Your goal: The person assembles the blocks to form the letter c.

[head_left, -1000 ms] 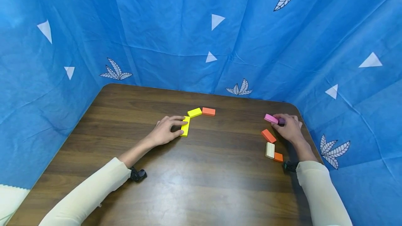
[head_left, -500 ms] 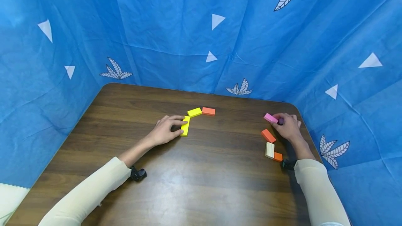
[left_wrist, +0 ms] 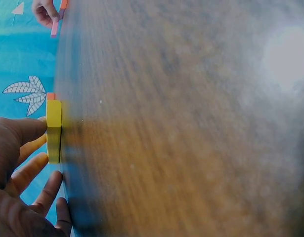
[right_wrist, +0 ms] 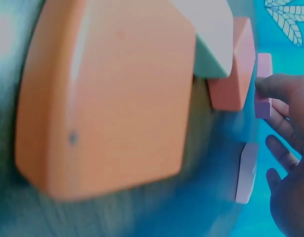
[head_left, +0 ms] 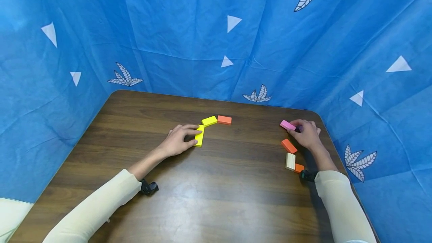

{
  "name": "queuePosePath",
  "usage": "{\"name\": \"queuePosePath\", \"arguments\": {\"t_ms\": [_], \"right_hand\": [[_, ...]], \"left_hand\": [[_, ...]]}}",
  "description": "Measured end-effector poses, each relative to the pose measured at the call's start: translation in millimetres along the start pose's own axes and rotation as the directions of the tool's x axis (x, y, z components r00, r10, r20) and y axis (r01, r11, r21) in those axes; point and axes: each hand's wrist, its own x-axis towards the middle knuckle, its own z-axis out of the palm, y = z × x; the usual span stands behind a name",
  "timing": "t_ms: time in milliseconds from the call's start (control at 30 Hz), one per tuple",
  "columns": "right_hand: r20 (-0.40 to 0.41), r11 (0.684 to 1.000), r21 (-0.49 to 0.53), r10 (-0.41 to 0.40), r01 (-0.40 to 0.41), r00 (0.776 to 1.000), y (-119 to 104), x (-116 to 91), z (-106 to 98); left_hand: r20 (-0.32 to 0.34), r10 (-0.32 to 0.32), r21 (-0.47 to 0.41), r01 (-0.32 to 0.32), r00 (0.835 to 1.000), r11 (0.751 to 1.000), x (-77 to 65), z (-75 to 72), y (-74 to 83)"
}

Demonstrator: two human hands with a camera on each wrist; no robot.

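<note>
My left hand (head_left: 177, 140) lies at the left of a yellow block (head_left: 199, 137), its thumb at the near end and fingers over the far part. The left wrist view shows thumb and fingers on either side of that yellow block (left_wrist: 54, 129). On the right, my right hand (head_left: 308, 135) pinches a pink block (head_left: 287, 124) between thumb and fingers. Seen from the right wrist, the pink block (right_wrist: 263, 98) appears upright in the picture, and a pale purple block (right_wrist: 246, 174) lies below the fingers; the hand mostly hides that one from the head view.
Beyond the left hand, a second yellow block (head_left: 209, 121) meets a coral block (head_left: 224, 120). Closer than the right hand are a red-orange block (head_left: 288, 146), a plain wooden block (head_left: 290, 161) and an orange block (head_left: 299, 168). Blue cloth (head_left: 189, 48) hangs around the brown table (head_left: 216, 198).
The right hand has shifted slightly to the left and away from the body, carrying the pink block along. The left hand and the other blocks keep their places.
</note>
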Motion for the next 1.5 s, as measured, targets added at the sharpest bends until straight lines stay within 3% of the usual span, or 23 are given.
{"name": "queuePosePath", "arguments": {"t_ms": [433, 967, 1500], "right_hand": [[0.065, 0.999, -0.007, -0.048, 0.049, 0.997, -23, 8, 4], [0.083, 0.99, -0.002, -0.142, 0.143, 0.986, -45, 15, 18], [0.159, 0.985, 0.026, -0.171, 0.169, 0.972, -74, 21, 31]], "left_hand": [[-0.012, 0.004, -0.003, -0.004, 1.0, 1.0, -1.6, -0.8, -0.5], [-0.01, 0.003, -0.008, -0.004, 1.0, 1.0, -1.1, 1.3, -0.5], [-0.007, 0.014, 0.001, -0.014, 1.0, 1.0, -0.4, 0.9, -1.7]]}}
